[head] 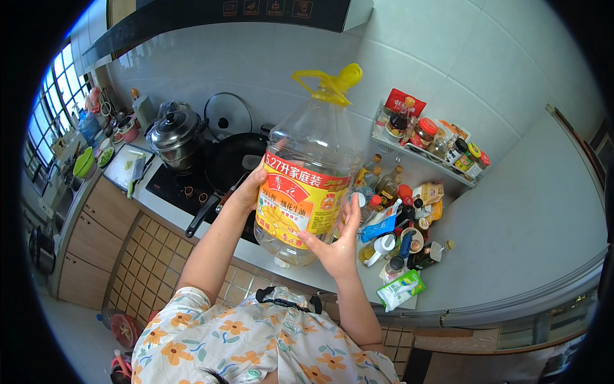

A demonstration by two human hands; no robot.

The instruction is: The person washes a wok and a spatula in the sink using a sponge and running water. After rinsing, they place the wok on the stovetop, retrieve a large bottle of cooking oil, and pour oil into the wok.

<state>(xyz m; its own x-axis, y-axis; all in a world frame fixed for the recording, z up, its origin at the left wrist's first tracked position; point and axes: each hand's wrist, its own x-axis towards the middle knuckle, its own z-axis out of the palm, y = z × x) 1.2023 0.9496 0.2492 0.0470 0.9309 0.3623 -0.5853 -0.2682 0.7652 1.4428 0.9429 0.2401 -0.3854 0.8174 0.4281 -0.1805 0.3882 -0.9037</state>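
A large clear plastic cooking-oil jug (312, 139) is held up between my two hands, tilted slightly to the right. Its yellow cap and handle (331, 84) are at the top, and a red and yellow label with writing wraps its body. My left hand (252, 187) grips the jug's left side, the fingers partly hidden behind it. My right hand (338, 242) supports the lower right side with the thumb across the label. Behind the jug, a black wok (235, 158) with a long handle sits on the black cooktop (165, 187).
A lidded steel pot (176, 139) stands left of the wok. Further left are a white cutting board (125, 168) with a knife (136, 175) and a green bowl (84, 162). Bottles and condiments crowd the counter at right, near a wet-wipes pack (400, 290), below a wall rack (422, 151).
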